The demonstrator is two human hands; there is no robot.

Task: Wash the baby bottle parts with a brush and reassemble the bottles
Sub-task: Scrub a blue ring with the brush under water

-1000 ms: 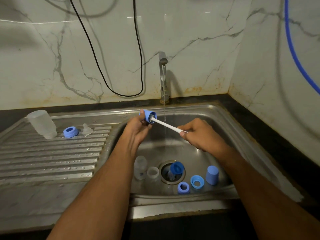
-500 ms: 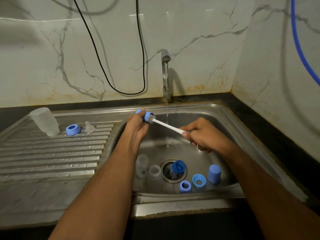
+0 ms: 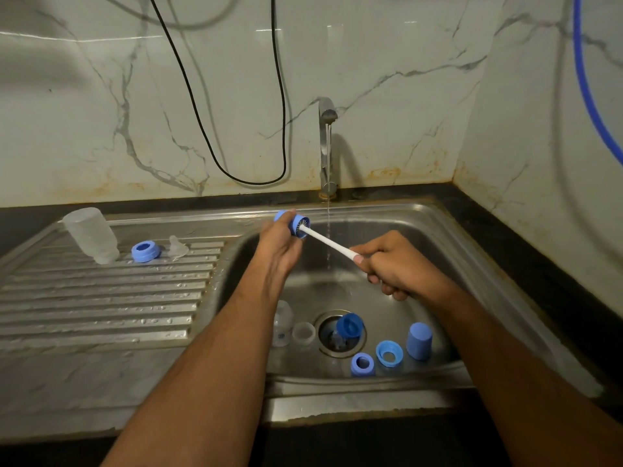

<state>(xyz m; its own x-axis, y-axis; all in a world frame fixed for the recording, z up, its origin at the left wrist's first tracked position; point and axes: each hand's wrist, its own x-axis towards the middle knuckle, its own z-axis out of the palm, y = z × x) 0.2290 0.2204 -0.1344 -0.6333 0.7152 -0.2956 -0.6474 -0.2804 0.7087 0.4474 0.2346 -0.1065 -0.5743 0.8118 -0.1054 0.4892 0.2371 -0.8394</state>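
Over the steel sink (image 3: 438, 227), my left hand (image 3: 279, 244) grips a blue bottle cap (image 3: 294, 223) with its open end turned right. My right hand (image 3: 394, 267) holds the white brush (image 3: 332, 244) by its handle, and the bristle head is inside the cap. On the sink floor lie a clear bottle (image 3: 281, 323), a clear ring (image 3: 303, 333), a blue cap (image 3: 350, 325) over the drain, two blue collars (image 3: 362, 364) (image 3: 389, 353) and an upright blue cap (image 3: 419, 341). On the drainboard (image 3: 101, 298) stand an upturned clear bottle (image 3: 90, 234), a blue collar (image 3: 145, 251) and a clear nipple (image 3: 178, 247).
The tap (image 3: 326, 146) at the back runs a thin stream of water just right of the held cap. A black cable (image 3: 236, 129) loops down the marble wall, and a blue hose (image 3: 586, 79) hangs at the right. Dark counter edges the sink.
Both hands stayed over the sink, with the cap held a little left of where it was a second ago. The brush head stays inside the cap, and the water stream is thinner in the middle.
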